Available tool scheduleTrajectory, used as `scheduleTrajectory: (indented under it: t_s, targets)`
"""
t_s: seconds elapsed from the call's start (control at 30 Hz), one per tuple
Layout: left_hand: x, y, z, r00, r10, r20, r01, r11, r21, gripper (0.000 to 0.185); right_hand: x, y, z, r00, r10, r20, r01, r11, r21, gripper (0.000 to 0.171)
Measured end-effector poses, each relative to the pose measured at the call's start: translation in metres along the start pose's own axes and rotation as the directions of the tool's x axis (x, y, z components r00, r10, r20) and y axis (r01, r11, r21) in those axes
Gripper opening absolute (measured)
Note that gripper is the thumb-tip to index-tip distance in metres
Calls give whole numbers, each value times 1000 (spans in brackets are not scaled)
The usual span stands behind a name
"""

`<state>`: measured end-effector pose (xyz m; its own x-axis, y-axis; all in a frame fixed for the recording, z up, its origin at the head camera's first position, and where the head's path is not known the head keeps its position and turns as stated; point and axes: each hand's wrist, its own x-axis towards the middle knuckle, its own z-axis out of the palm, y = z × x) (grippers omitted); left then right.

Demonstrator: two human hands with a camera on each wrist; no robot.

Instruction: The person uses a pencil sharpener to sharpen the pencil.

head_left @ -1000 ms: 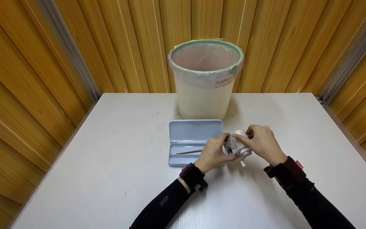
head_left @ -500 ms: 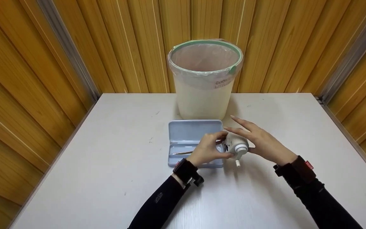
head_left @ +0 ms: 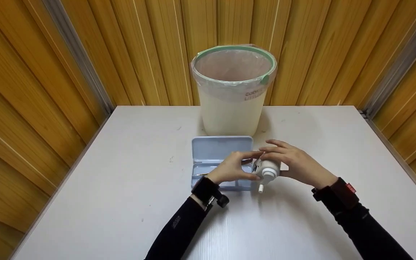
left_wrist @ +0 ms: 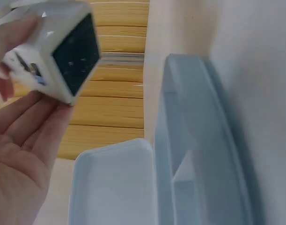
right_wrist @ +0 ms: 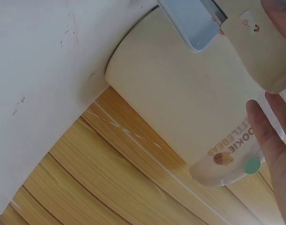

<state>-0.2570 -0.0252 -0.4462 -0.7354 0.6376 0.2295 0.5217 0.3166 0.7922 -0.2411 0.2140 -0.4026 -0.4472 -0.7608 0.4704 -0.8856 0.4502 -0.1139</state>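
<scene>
A white hand-crank pencil sharpener [head_left: 272,164] is held above the table, its crank facing the front edge. My left hand [head_left: 229,168] grips its left side between thumb and fingers. On the other side my right hand [head_left: 299,160] holds it, fingers over the top and thumb lower down. The left wrist view shows a dark panel on the sharpener [left_wrist: 35,44]; in the right wrist view its plain pale body [right_wrist: 260,51] appears. Below and left, an open light-blue pencil case [head_left: 222,147] lies on the table, partly hidden by my left hand. A slender pencil-like stick [head_left: 202,174] lies inside.
A tall cream bin [head_left: 231,108] with a green rim and clear liner stands right behind the pencil case. The white table [head_left: 150,155] runs back to a wood-panelled wall [head_left: 157,54].
The sharpener has turned and shifted slightly left, its crank swinging toward the front. My right hand lifted its fingers off, spread them, then laid them on the sharpener again.
</scene>
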Motion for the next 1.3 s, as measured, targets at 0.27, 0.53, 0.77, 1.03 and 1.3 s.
scheduleTrajectory:
  t_s: [0.27, 0.53, 0.77, 1.03, 1.3]
  targets:
    - [-7, 0, -24, 998, 38, 59, -37, 999, -26, 56, -3, 0, 6, 993, 104, 52, -104, 995, -14, 54]
    - [-5, 2, -21, 994, 83, 71, -80, 996, -39, 66, 0, -5, 9, 966, 257, 42, -259, 963, 77, 50]
    - [-1, 1, -8, 999, -2, -40, 2, 1000, -2, 75, 6, -11, 16, 947, 320, -24, -311, 935, 170, 45]
    - [-1, 2, -6, 994, -24, -103, 19, 999, -50, 47, 14, -12, 18, 932, 360, -31, -333, 890, 312, 55]
    - [-5, 1, -13, 990, -57, -125, 39, 990, -138, 45, 4, -2, 26, 866, 460, 195, -488, 696, 527, 101]
